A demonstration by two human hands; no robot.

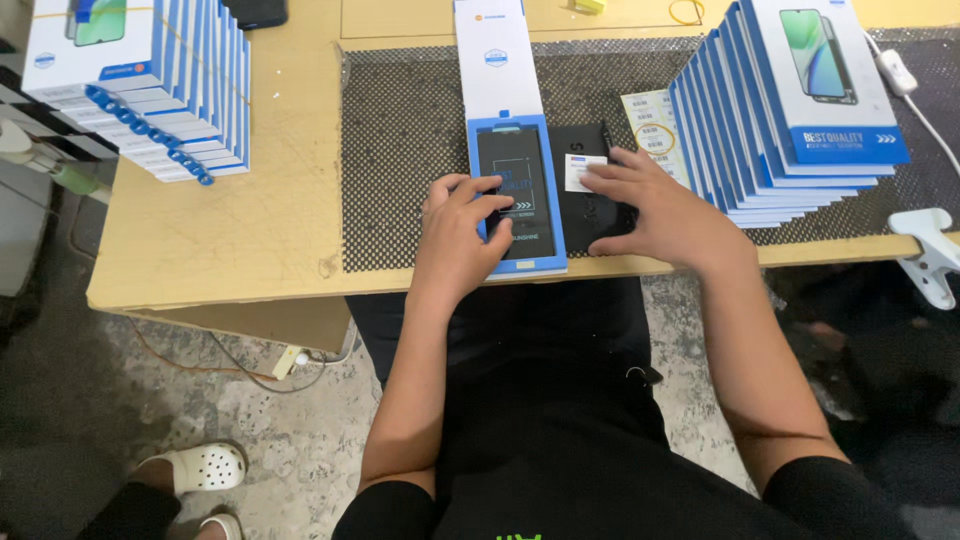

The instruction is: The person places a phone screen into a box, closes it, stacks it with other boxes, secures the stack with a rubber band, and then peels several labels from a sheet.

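at about ten o'clock a fanned stack of white-and-blue boxes (pixel 150 80) sits on the tabletop (pixel 270 200), set on edge so each one can be pulled off in turn. toward the middle, a dotted black mat (pixel 400 150) covers the work area, likely to stop things sliding. on it lies an open blue tray (pixel 518 195) with a dark panel inside, its white sleeve (pixel 497 60) lying on at twelve o'clock. the left hand (pixel 462 235) rests on the tray's near left part, fingers spread and pressing flat, seemingly to steady it. just beside the tray, at its three o'clock, lies a black pouch (pixel 590 190) with a small white label (pixel 583 172). the right hand (pixel 650 205) lies open over the pouch, fingertips (pixel 592 172) touching the label, apparently smoothing it down. at two o'clock a second fanned stack of boxes (pixel 790 110) leans within reach, a sheet of stickers (pixel 652 125) lying at its left edge.
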